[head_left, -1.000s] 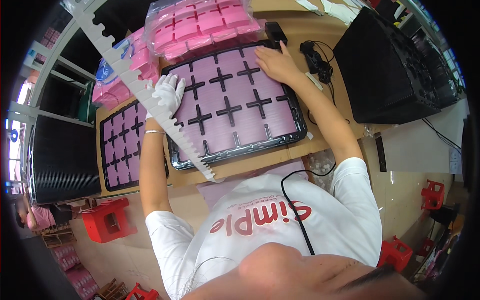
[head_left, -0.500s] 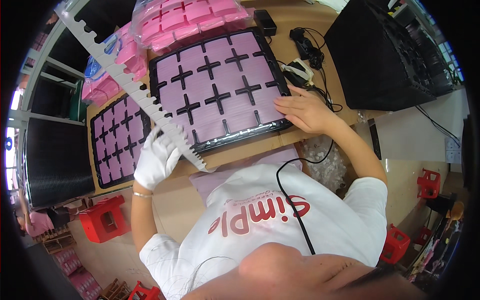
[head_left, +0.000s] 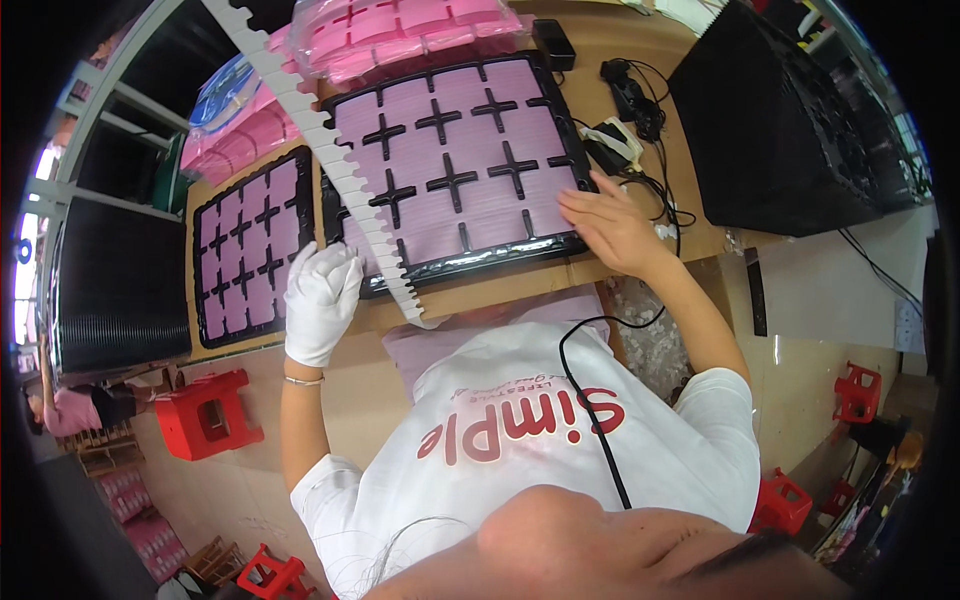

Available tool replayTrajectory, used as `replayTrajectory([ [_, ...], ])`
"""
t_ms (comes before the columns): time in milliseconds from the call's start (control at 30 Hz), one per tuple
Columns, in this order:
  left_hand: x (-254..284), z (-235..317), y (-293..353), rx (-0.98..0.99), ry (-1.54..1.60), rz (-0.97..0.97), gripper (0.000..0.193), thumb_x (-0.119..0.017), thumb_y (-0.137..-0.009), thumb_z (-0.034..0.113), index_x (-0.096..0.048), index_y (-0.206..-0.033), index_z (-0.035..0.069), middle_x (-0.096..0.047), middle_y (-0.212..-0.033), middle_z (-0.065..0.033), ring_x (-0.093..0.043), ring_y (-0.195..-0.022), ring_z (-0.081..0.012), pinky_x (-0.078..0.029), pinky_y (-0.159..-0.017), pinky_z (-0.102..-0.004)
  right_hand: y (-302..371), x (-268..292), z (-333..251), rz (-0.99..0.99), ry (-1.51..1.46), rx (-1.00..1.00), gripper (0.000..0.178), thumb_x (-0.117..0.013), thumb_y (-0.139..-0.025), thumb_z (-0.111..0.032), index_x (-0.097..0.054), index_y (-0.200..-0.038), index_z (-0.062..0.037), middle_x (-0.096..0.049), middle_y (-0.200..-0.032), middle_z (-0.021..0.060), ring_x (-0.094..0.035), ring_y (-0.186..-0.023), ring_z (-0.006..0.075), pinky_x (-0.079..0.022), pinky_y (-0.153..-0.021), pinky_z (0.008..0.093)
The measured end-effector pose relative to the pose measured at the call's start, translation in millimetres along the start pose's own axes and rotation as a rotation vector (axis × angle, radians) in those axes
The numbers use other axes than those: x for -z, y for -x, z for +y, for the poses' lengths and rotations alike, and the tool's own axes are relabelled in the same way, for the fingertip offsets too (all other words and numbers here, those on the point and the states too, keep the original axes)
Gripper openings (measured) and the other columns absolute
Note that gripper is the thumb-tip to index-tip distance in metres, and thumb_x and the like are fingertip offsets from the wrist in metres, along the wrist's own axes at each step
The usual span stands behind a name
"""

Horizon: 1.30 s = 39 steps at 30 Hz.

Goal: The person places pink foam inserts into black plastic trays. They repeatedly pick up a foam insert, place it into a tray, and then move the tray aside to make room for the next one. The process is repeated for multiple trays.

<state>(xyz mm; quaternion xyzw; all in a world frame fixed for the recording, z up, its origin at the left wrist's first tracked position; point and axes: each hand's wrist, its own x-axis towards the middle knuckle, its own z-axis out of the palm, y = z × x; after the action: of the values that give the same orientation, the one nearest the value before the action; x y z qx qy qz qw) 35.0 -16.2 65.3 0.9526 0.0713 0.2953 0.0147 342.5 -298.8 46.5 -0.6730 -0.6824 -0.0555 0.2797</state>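
A black plastic tray [head_left: 470, 262] with cross-shaped dividers and lilac pads lies in front of me, tilted slightly. My right hand [head_left: 618, 228] is bare; its stretched fingers rest on the tray's right edge. Wearing a white glove, my left hand [head_left: 325, 295] is at the tray's front left corner with its fingers curled in. Whatever is between those fingers is hidden. A long white strip with a toothed edge [head_left: 335, 150] crosses over the tray's left side, and its lower end hangs past the front edge. A gap shows between the strip and my glove.
A second, similar tray [head_left: 302, 235] lies at the left. Pink pieces in clear plastic bags [head_left: 410, 45] stand behind. At the right are a stack of black trays [head_left: 770, 120], cables and a small black device [head_left: 632, 100]. Red stools [head_left: 205, 415] stand on the floor.
My left hand has drawn away from the toothed strip, and its fingers have curled in. The strip stands steeper. My right hand stays on the tray's edge. The whole view has shifted slightly.
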Motion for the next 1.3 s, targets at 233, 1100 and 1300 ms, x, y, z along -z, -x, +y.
replayTrajectory([
  [233, -31.4, -12.1, 16.0, 0.771, 0.211, 0.081, 0.034, -0.069, -0.088, 0.025, -0.065, -0.106, -0.003, -0.068, -0.1, -0.0131, -0.064, -0.086, -0.0216, -0.05, -0.083, -0.0321, 11.9, -26.9, 3.3, 0.16, -0.325, -0.483, 0.051, -0.032, -0.104, -0.033, -0.033, -0.144, -0.0021, -0.028, -0.153, 0.018, -0.021, -0.144, 0.0322, -0.016, -0.117, 0.0393],
  [1100, 110.7, -240.2, 187.7, 1.468, 0.667, 0.587, 0.06, -0.077, -0.082, 0.02, -0.053, -0.134, 0.003, -0.061, -0.123, -0.0062, -0.058, -0.11, -0.0162, -0.043, -0.094, -0.0332, 13.9, -11.9, 3.7, 0.493, -0.439, -0.575, 0.066, -0.021, -0.103, -0.05, -0.026, -0.149, -0.0027, -0.035, -0.149, 0.017, -0.033, -0.139, 0.0279, -0.028, -0.114, 0.044],
  [1300, 75.6, -290.2, 254.6, 1.34, -0.192, 0.166, 0.054, -0.078, -0.079, 0.024, -0.06, -0.123, -0.002, -0.064, -0.119, -0.0149, -0.06, -0.111, -0.0223, -0.044, -0.096, -0.031, 3.7, -16.5, -3.4, 0.441, -0.386, -0.546, 0.066, -0.021, -0.103, -0.049, -0.028, -0.148, -0.0013, -0.037, -0.147, 0.018, -0.035, -0.138, 0.0281, -0.03, -0.112, 0.0439],
])
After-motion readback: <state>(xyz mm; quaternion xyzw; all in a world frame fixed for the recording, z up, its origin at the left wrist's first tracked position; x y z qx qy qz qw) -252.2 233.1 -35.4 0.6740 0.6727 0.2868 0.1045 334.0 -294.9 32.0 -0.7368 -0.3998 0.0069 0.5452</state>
